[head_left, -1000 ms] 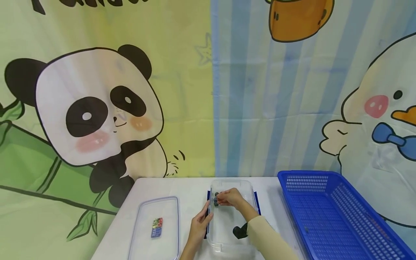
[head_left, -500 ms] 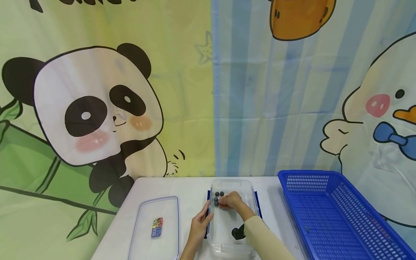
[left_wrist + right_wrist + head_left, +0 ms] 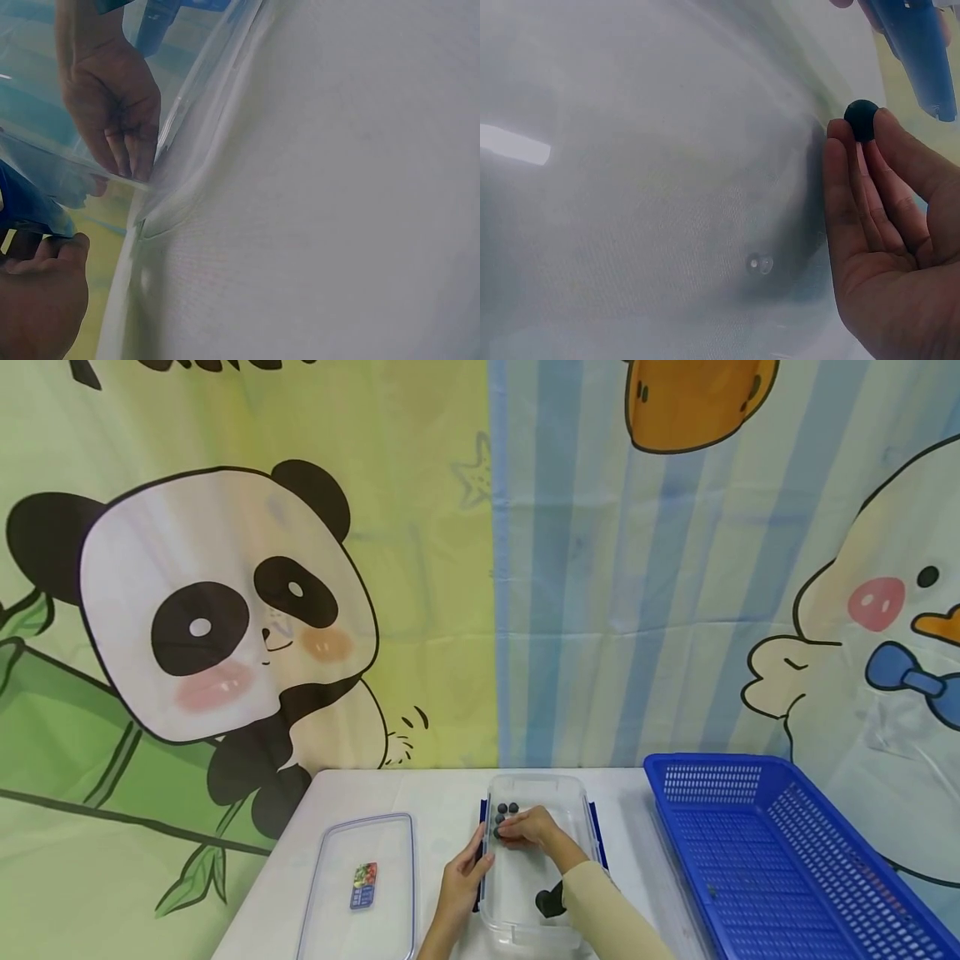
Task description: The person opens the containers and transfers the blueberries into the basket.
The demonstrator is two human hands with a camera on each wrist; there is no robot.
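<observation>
Fingers (image 3: 840,187) of the right hand (image 3: 536,828) pinch a small dark ball (image 3: 861,120) against the thumb, inside a clear box (image 3: 532,935). Just beyond these fingertips, along the box's left wall, sit several other dark balls (image 3: 500,819). Outside that wall, near the pinching fingers, the left hand (image 3: 461,881) has its fingers curled around a blue latch (image 3: 922,67). Left of the left hand's fingers and apart from them, a clear lid (image 3: 393,893) with a colourful label (image 3: 363,885) lies on the white table (image 3: 630,860). Well to the right of all the fingers stands a blue basket (image 3: 712,761); farthest beyond them hangs a curtain (image 3: 427,568) printed with a panda (image 3: 225,635).
</observation>
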